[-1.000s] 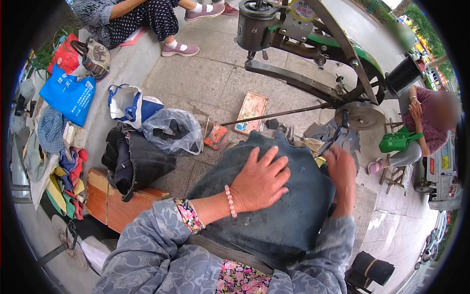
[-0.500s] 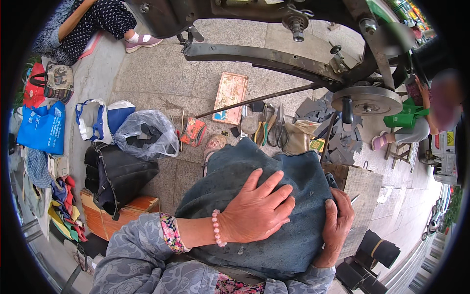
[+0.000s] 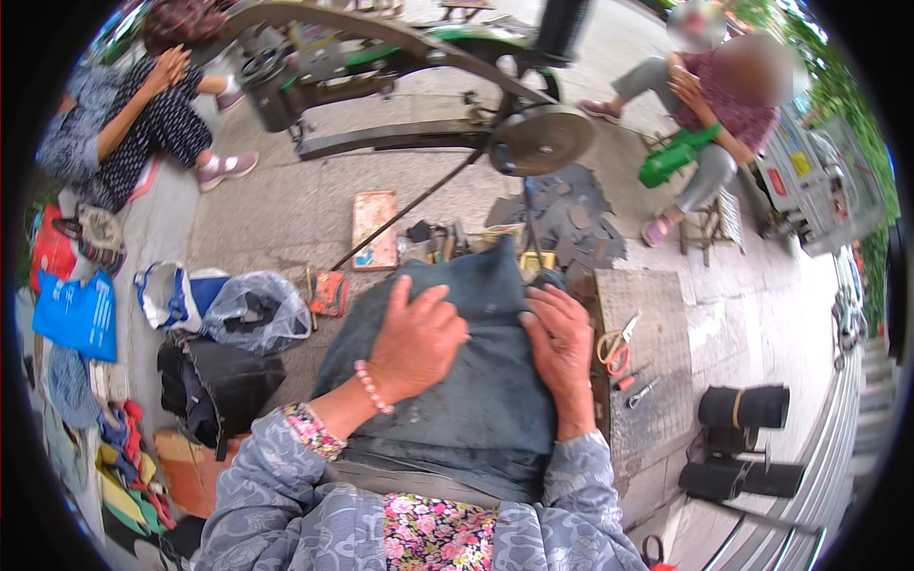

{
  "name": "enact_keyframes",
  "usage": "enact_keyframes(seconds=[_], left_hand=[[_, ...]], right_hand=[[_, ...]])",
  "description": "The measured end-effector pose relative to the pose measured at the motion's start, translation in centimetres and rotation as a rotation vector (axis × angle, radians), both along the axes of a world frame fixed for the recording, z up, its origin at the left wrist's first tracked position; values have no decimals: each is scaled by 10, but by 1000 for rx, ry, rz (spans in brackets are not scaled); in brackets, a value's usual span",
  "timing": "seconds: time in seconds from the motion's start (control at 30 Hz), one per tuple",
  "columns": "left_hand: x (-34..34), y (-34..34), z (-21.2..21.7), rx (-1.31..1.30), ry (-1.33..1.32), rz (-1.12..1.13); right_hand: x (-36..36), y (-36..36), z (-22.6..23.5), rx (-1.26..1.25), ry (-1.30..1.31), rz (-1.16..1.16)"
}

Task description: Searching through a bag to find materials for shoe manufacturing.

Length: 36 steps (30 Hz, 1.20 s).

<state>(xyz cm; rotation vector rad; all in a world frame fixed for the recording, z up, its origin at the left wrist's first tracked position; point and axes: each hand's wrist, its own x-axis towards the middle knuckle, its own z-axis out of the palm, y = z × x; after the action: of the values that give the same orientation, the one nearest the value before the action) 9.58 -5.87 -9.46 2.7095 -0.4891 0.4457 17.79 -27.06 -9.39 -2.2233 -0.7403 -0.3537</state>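
Note:
A worn, dark blue-grey cloth is spread over my lap, with small specks on it. My left hand, a pink bead bracelet at its wrist, lies palm down on the cloth's left part. Its fingers are apart and hold nothing. At the cloth's right edge is my right hand, its bent fingers curled over the edge and the thumb on the cloth. A dark rounded bit shows just beyond those fingers; what it is I cannot make out.
Right of my lap, a wooden board bears scissors. Ahead stands a hand-cranked sewing machine with a wheel. Dark scraps and a shallow tray lie on the ground. Bags stand left; two people sit beyond.
My view has shifted, so more of the machine, the people and the scissors shows. My left hand has moved toward the left of the cloth. The right stays at its right edge.

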Motion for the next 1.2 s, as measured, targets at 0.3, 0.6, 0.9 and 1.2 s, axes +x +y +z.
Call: enact_keyframes(seconds=[0.3,0.6,0.9,1.2], left_hand=[[-78,10,28,-276,138,-89],[-102,5,7,-346,209,-81],[-99,7,3,-328,200,-46],[-101,9,2,-322,197,-37]], right_hand=[[-92,-5,37,-252,227,316],[-93,-27,26,-7,646,285],[-82,-28,25,106,595,-83],[-77,-37,19,-65,409,19]])
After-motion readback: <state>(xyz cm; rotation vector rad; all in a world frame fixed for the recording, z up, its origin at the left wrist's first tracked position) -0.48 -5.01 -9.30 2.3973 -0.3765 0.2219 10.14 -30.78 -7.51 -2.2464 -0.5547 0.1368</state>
